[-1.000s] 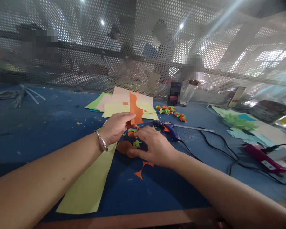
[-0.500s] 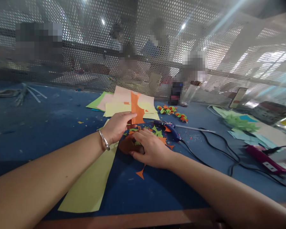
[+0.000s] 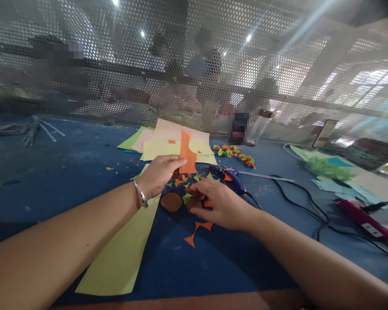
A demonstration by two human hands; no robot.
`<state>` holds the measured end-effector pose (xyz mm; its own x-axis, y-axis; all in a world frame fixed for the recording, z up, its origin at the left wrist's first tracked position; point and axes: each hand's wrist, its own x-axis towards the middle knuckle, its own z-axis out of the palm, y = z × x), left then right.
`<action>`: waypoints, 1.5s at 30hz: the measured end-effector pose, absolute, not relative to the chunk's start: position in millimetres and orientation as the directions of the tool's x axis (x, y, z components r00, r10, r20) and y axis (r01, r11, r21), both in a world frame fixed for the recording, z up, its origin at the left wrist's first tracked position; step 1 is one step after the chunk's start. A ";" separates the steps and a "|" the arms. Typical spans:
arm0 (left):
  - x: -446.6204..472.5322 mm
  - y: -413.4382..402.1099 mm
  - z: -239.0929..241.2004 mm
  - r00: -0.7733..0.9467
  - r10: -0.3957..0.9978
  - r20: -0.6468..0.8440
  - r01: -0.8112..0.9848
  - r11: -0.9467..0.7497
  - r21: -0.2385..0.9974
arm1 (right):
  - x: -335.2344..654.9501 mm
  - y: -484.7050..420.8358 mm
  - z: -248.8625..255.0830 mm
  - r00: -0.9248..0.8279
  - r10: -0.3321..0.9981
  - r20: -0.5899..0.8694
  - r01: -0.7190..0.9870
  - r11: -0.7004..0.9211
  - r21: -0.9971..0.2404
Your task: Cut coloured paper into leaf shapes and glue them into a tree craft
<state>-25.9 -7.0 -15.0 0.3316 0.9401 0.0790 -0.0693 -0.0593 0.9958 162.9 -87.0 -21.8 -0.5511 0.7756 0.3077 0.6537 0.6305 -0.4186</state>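
Note:
Between the thumb and fingers of my left hand, a strip of orange paper stands upright, its right edge cut into scallops. My right hand is low over the table, thumb and fingers apart. Beneath its fingertips is a brown round piece, partly hidden, so touch is hard to judge. A second brown round piece lies flat to its left. Green paper scraps lie between the two. Nearer me is a pointed orange scrap. A long pale yellow sheet passes under my left forearm.
Right of my hands lies a blue glue gun with a black cord. A metal ruler extends behind it. Stacked paper sheets, green-and-orange paper twists and a purple power strip are farther off. A perforated screen stands behind.
My right hand has moved right, uncovering the left brown round piece and more of the orange scrap. My left hand still holds the orange strip, slightly lower and farther right.

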 end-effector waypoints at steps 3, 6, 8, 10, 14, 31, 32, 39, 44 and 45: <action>-23.6 -10.7 -14.7 0.358 0.932 0.059 -0.058 -0.041 0.997 | 166.7 -86.7 -19.5 -0.513 0.792 0.330 0.659 0.610 -0.440; -21.4 -13.6 -14.8 0.403 0.915 0.030 -0.061 -0.006 0.998 | 168.3 -87.2 -16.3 -0.558 0.777 0.291 0.662 0.629 -0.408; -20.4 -14.2 -15.8 0.404 0.914 0.028 -0.070 0.000 0.998 | 168.3 -87.8 -14.2 -0.584 0.772 0.252 0.666 0.633 -0.395; -19.8 -13.9 -17.1 0.377 0.925 0.042 -0.068 -0.017 0.998 | 168.0 -88.1 -13.0 -0.586 0.780 0.219 0.668 0.619 -0.413; -19.6 -13.1 -17.9 0.341 0.939 0.049 -0.046 -0.036 0.998 | 169.3 -87.4 -13.7 -0.576 0.805 0.141 0.644 0.554 -0.528; -16.2 -23.6 -12.0 0.491 0.871 0.006 0.014 -0.014 1.000 | 192.9 -71.2 -4.3 -0.152 0.923 0.354 0.392 0.385 -0.835; -14.9 -26.3 -10.6 0.518 0.856 -0.006 0.001 0.006 1.000 | 194.7 -69.1 -5.9 -0.118 0.926 0.357 0.385 0.374 -0.844; -9.3 -37.6 -8.2 0.588 0.808 -0.044 -0.053 0.092 0.994 | 192.8 -67.4 -12.9 -0.074 0.945 0.319 0.386 0.322 -0.864; -7.3 -39.2 -8.8 0.598 0.799 -0.063 -0.113 0.162 0.980 | 189.2 -66.2 -14.4 -0.034 0.947 0.319 0.403 0.305 -0.863; -6.7 -39.8 -8.7 0.599 0.798 -0.067 -0.124 0.176 0.977 | 188.9 -65.9 -14.7 -0.035 0.945 0.324 0.418 0.308 -0.855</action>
<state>-6.7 -39.8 -8.7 0.5994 0.7976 -0.0674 -0.1243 0.1759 0.9765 188.9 -65.9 -14.7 -0.0348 0.9454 0.3241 0.4176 0.3084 -0.8547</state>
